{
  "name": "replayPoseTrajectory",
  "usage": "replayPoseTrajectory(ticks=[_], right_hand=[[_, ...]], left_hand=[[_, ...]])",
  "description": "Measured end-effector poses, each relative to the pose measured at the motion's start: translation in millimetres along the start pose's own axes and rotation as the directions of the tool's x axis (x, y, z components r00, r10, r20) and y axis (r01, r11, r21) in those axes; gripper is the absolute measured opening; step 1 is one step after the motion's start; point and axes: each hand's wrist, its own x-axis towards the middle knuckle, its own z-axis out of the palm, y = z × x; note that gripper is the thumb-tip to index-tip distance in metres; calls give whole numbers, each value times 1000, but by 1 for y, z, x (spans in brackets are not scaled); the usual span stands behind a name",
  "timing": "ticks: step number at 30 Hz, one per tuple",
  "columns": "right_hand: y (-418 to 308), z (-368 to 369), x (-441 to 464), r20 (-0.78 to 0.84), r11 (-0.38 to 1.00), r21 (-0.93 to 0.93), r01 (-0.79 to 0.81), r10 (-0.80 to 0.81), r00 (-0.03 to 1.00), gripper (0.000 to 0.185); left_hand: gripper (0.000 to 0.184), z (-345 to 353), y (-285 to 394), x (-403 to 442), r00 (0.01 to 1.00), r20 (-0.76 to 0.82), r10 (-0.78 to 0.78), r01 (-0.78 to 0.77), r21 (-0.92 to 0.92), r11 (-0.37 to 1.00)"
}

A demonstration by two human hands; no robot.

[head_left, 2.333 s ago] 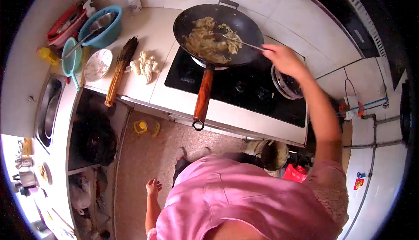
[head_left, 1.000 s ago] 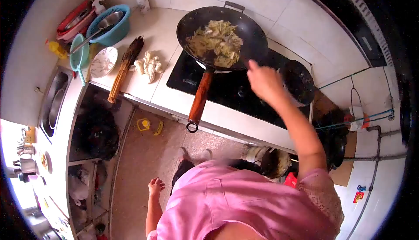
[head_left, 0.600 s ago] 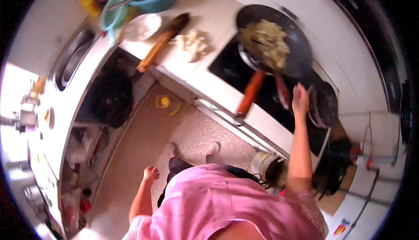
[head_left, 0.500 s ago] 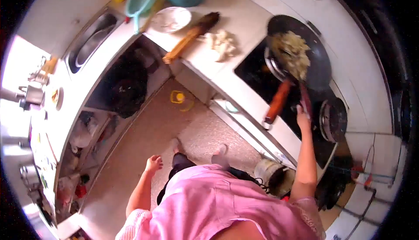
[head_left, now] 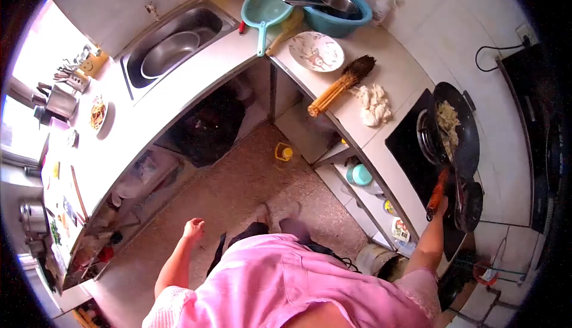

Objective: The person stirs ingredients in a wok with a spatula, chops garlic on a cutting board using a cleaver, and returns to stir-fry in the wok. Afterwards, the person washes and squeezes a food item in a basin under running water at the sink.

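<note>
In the head view, the person's right hand point(head_left: 442, 206) is by the orange-red handle point(head_left: 438, 194) of the big black wok point(head_left: 471, 122). The handle hides part of this hand, so I cannot tell if its fingers are open or closed, or if they touch the handle. The left hand point(head_left: 193, 230) hangs low over the floor point(head_left: 220, 191), well apart from the wok. It holds nothing, and its fingers are a little bent and close together.

The wok is on the black stove point(head_left: 411, 143), at the right end of the long white counter point(head_left: 381, 48), near the wall. Pale, soft food point(head_left: 448, 126) lies in the wok. A thin dark handle point(head_left: 459, 194) pokes out of the wok, just beside the orange-red one. A round dark thing point(head_left: 472, 209) is on the stove near the hand, but I cannot tell what it is.

Left of the stove, a bunched white cloth point(head_left: 374, 106) lies on the counter. Next to it is a stick brush point(head_left: 339, 88), with its light end at the front edge. Then comes a round plate point(head_left: 316, 51) with a pattern, near the counter's inside corner. Behind it are a green strainer point(head_left: 267, 7) and a blue basket point(head_left: 333, 25) with a metal bowl point(head_left: 341, 2) in it. The sink point(head_left: 208, 24) is farther left, with a metal tub point(head_left: 171, 54) in it.
</note>
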Motion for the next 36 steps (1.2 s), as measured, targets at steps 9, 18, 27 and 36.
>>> replayPoseTrajectory(ticks=[9, 18, 27, 36], right_hand=[[-49, -5, -23, -457, 866, 6, 499, -442, 772, 33], [-7, 17, -2, -275, 973, 153, 171, -124, 953, 38], [-258, 115, -287, -379, 713, 567, 411, -218, 900, 27], [-405, 304, -150, 296, 956, 294, -15, -76, 952, 28]], left_hand=[[25, 18, 71, 20, 994, 79, 80, -87, 88, 992], [24, 54, 235, 41, 859, 44, 511, -510, -24, 860], [50, 52, 440, 108, 186, 146, 972, -656, 755, 12], [57, 41, 461, 151, 184, 316, 931, -583, 797, -155]])
